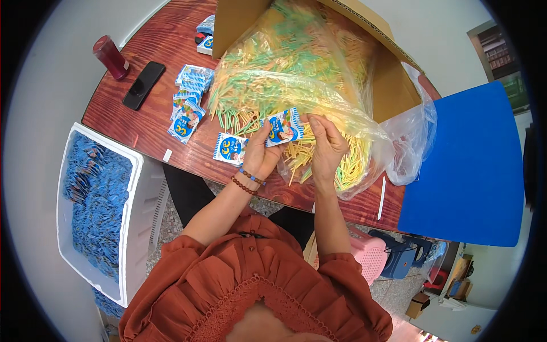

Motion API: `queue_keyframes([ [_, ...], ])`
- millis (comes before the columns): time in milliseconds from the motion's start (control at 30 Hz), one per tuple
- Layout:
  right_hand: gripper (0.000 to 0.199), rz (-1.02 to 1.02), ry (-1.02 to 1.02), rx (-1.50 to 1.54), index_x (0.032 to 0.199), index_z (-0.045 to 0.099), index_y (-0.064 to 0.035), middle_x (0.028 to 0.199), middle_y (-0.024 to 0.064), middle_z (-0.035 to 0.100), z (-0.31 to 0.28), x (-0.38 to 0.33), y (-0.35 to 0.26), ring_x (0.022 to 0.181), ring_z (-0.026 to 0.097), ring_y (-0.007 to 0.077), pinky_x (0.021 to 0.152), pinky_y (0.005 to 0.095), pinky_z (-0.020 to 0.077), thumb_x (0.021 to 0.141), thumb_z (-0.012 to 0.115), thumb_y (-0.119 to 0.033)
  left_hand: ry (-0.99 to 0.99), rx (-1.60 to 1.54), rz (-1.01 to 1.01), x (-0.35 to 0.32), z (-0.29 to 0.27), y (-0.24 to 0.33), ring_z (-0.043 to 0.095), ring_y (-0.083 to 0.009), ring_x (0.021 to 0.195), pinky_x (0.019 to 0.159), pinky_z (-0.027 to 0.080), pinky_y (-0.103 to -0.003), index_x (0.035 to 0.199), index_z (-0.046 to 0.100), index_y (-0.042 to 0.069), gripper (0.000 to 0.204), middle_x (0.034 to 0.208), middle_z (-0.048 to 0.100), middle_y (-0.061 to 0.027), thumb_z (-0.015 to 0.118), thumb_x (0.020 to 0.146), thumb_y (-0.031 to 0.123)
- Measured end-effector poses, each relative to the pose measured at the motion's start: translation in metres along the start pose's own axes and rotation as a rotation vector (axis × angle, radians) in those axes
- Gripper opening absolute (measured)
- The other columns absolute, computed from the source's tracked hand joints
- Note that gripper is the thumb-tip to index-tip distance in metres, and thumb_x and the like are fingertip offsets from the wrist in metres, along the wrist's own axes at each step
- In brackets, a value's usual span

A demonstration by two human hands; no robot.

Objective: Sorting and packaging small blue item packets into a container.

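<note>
While the left hand [263, 154] holds a small blue and white packet [285, 128] by its left end, the right hand [329, 145] is up close at the other end. The left fingers are closed on the packet, with the thumb on top. The right thumb and finger are bunched close together, but I cannot tell if they pinch the packet, a thin straw or nothing at all. The held packet is up over the near side of the red-brown tabletop [128, 122]. Just past it is a clear bag [342, 111], full of thin yellow and green straws [353, 165], that pokes out of a cardboard box [396, 94]. One more packet [229, 149] lies just beside the left hand, and a pile of packets [191, 102] sits farther left, near a black phone [144, 85]. A white bin [145, 194] full of little blue things [99, 199] stands to the left. I think the step now is working on one packet with both hands. The next move seems to call for a steady left hold and a small, gentle pinch on the right, so the packet does not slip or bend
</note>
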State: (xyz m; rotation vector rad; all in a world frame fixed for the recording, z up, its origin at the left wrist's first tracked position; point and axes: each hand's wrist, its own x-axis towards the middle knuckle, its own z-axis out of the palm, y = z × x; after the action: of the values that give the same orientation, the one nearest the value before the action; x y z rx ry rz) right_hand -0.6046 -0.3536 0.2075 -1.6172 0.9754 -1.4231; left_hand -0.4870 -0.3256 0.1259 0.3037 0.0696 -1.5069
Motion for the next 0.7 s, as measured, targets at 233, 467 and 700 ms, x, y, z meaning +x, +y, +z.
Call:
queue_keyframes([
  [233,0.017,-0.237,-0.234,-0.548,0.096,0.069,-0.0019,0.112,0.0079,0.064,0.007,0.011,-0.003,0.108,0.056,0.0246,0.105,0.0377,0.0278,0.089,0.061,-0.015,0.018,-0.075,0.042,0.006,-0.005,0.010,0.060,-0.0211,0.104,0.093,0.049,-0.041,0.115,0.053,0.003,0.027,0.113,0.061,-0.0095,0.051,0.098,0.023],
  [467,0.023,-0.092,-0.459,-0.276,0.111,0.060,0.0004,0.124,0.0104,0.058,0.019,0.024,0.002,0.118,0.052,0.0220,0.101,0.0354,0.0365,0.091,0.056,-0.012,-0.001,-0.137,0.107,0.006,-0.009,0.030,0.059,-0.0217,0.106,0.094,0.048,-0.040,0.119,0.052,0.004,0.029,0.117,0.061,-0.0088,0.050,0.098,0.024],
  [700,0.023,0.222,-0.380,0.099,0.090,0.062,0.0030,0.094,0.0081,0.067,0.065,0.012,0.032,0.081,0.061,0.0131,0.072,0.0261,0.0469,0.085,0.069,-0.019,-0.049,-0.084,0.195,-0.005,-0.011,0.052,0.057,-0.0196,0.108,0.094,0.044,-0.037,0.122,0.052,0.009,0.031,0.118,0.061,-0.0048,0.048,0.099,0.029],
])
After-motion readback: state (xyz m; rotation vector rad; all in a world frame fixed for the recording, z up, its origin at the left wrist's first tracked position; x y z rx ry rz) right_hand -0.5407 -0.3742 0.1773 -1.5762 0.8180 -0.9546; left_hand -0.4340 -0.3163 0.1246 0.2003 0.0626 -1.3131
